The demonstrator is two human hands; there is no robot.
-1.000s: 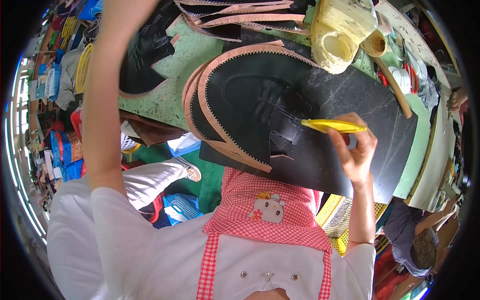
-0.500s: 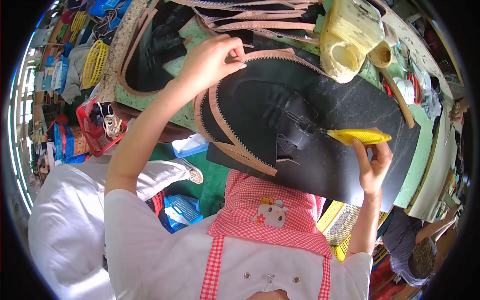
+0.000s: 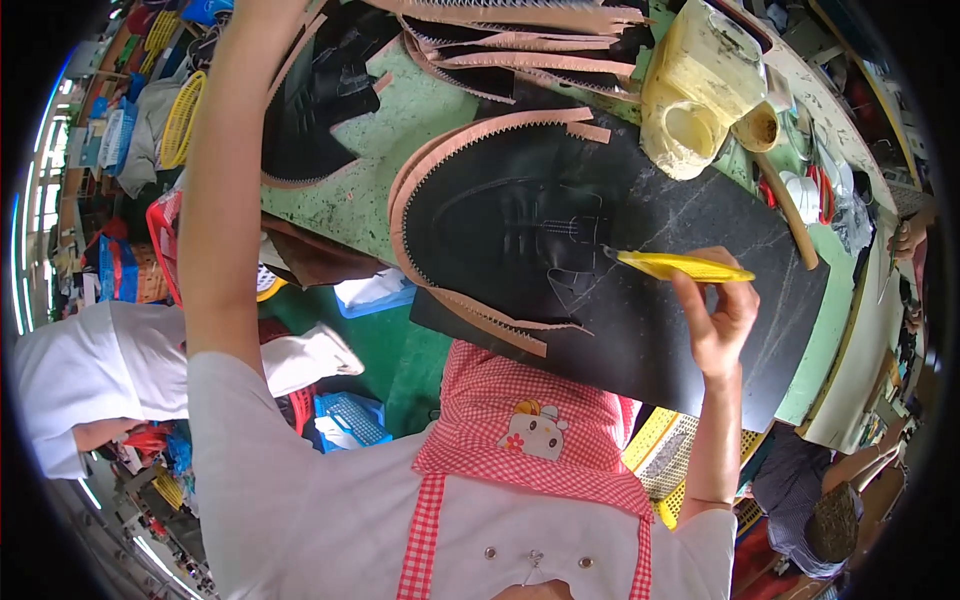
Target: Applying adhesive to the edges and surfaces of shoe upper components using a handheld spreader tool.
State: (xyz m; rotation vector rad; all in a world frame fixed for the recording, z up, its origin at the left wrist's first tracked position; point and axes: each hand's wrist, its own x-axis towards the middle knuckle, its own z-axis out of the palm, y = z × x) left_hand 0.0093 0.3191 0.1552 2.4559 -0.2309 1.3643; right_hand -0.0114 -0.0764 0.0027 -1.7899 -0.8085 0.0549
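My right hand (image 3: 719, 315) grips a yellow tool (image 3: 690, 267) with a narrow tip, fingers wrapped round its textured body. The tip points left, close to a black shoe upper (image 3: 480, 190) that lies flat. A pinkish-tan strip with a toothed edge (image 3: 402, 200) curves around the upper's left end. Beneath is a dark sheet (image 3: 690, 340) on the green worktable. My left arm (image 3: 225, 190) stretches up to the far left, and its hand lies beyond the picture's top edge.
More uppers (image 3: 315, 110) with tan strips lie at the far left, and a stack of strips (image 3: 520, 45) at the back. A glue-stained yellowish container (image 3: 705, 90) stands far right, beside a wooden-handled brush (image 3: 790, 210). Blue (image 3: 355, 420) and yellow baskets (image 3: 665, 450) sit below the table.
My left hand has let go of the strip's edge and moved up and left out of view. The upper has shifted and lies flatter. My right hand has moved a little left with the yellow tool.
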